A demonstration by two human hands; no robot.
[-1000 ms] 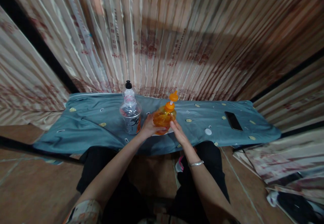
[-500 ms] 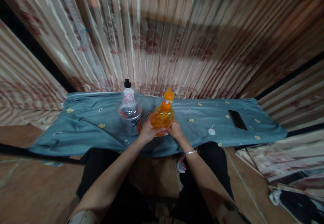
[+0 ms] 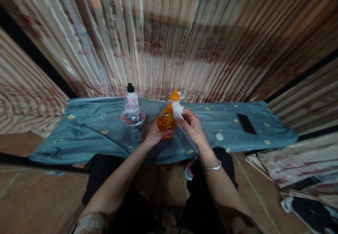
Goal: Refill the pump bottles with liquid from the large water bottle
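Observation:
An amber bottle (image 3: 166, 120) with an orange pump top (image 3: 174, 95) stands upright at the middle of the cloth-covered surface. My left hand (image 3: 155, 132) is closed round the lower left side of the bottle. Between the fingers of my right hand (image 3: 192, 124) is a white tissue (image 3: 177, 110), held against the right side of the pump neck, part of which it hides. Left of the bottle is a clear plastic cup (image 3: 136, 130) with dark and orange print, and a clear bottle shape shows in its mouth. Behind it rises a bottle with a black cap (image 3: 130, 88).
A blue-green patterned cloth (image 3: 87, 128) covers the long surface. On its right lie a dark phone (image 3: 246, 124) and a small white disc (image 3: 219, 136). A pleated curtain (image 3: 158, 50) hangs behind; dark poles slant at both sides.
My right hand has left the lower bottle and moved up and right, with the white tissue now showing at the pump. My left hand stays on the bottle, which has shifted slightly left.

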